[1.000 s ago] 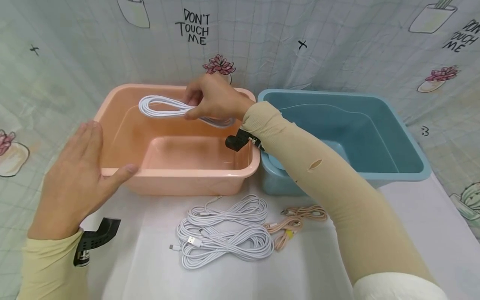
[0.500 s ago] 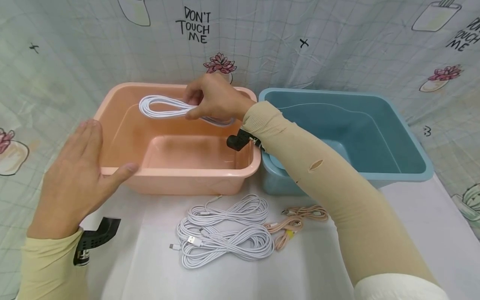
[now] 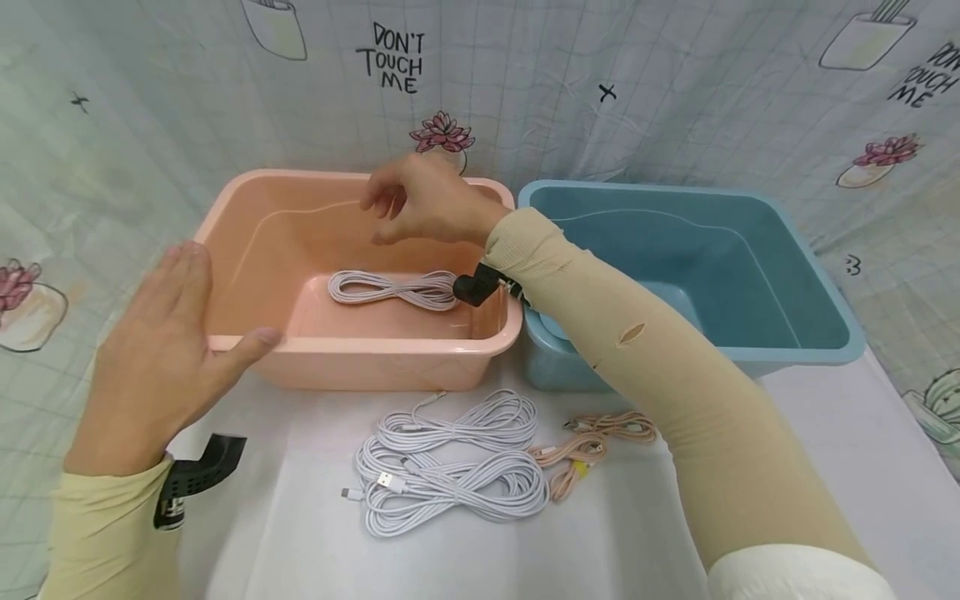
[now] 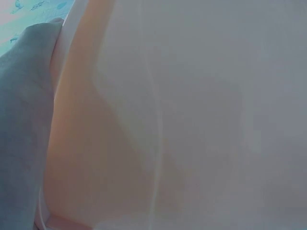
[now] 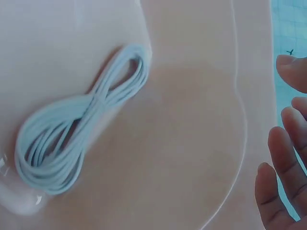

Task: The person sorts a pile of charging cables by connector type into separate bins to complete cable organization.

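My right hand (image 3: 431, 200) hovers over the pink tub (image 3: 360, 346), fingers loosely bent and parted, holding nothing. Below it a coiled white cable (image 3: 393, 290) lies on the tub's floor; the right wrist view shows the same white cable (image 5: 86, 115) bundled in a figure eight, apart from the fingers (image 5: 283, 158). My left hand (image 3: 153, 350) rests against the tub's left rim with straight fingers, thumb over the front rim. Several bundled white cables (image 3: 457, 475) lie on the table in front, with pinkish cables (image 3: 585, 442) beside them, one with a yellow tag.
A blue tub (image 3: 787, 354) stands right of the pink one, partly behind my right forearm (image 3: 637, 333). A printed cloth (image 3: 525, 83) hangs behind both tubs. The white tablecloth (image 3: 315, 533) spreads out in front.
My right hand has let go of the white cable, which has dropped from its fingers to the pink tub's floor. The left hand stays at the rim.
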{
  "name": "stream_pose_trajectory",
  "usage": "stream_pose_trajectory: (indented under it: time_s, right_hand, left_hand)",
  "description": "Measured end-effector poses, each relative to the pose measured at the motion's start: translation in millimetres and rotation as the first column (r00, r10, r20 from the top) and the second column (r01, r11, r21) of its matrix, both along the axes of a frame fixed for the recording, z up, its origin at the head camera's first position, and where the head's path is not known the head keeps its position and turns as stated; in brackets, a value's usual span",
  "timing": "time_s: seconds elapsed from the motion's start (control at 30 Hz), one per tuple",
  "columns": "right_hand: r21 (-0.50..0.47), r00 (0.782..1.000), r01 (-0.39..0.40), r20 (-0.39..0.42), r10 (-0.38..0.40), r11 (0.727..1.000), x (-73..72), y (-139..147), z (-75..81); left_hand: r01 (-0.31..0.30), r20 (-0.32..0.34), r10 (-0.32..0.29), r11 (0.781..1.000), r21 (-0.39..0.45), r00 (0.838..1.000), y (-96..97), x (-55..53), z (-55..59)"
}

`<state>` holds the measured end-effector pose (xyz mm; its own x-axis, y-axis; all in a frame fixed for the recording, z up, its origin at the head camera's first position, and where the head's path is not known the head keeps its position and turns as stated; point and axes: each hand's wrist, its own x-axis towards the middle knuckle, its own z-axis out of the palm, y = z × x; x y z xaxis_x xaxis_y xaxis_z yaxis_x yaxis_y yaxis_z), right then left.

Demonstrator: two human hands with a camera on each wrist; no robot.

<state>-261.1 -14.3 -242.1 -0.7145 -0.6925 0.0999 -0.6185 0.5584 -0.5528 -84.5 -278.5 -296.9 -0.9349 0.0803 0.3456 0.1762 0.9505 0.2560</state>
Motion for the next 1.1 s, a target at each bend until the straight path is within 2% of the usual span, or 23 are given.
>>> stream_pose_trajectory:
  time_s: [0.27,0.4,0.57,0.7,0.8,0.97,1.1]
  right_hand:
    - [-0.016,1.000,-0.008,0.030,0.008,1.000,13.3,3.3,10.2]
    - [-0.017,1.000,-0.018,0.006,0.018,1.000,23.9,7.2,17.7]
    - [-0.017,0.999,-0.041,-0.025,0.041,0.999,40.0,12.0,27.9]
    - [-0.045,0.996,-0.091,-0.031,0.090,0.995,53.1,18.1,32.2]
    - [-0.077,0.992,-0.126,-0.041,0.123,0.989,63.7,23.8,34.2]
    - [-0.124,0.990,-0.140,-0.040,0.136,0.982,83.6,35.0,34.9]
    - [-0.188,0.986,-0.167,-0.047,0.161,0.968,100.6,42.9,32.6]
  left_hand:
    - [0.012,0.032,-0.012,1.000,-0.002,0.999,-0.2,1.3,-0.3]
    - [0.009,0.043,-0.009,1.000,-0.002,0.999,0.3,1.9,0.4]
    - [0.002,0.036,-0.002,1.000,0.003,0.999,0.1,4.1,3.8]
    - [0.000,0.034,0.000,1.000,0.005,0.999,0.4,4.7,4.3]
    - [0.000,0.045,0.000,1.000,0.006,0.999,0.4,4.5,3.4]
    - [0.004,0.058,-0.004,1.000,0.005,0.998,0.3,4.4,3.0]
    - [0.007,0.063,-0.007,1.000,0.006,0.998,0.1,5.4,3.6]
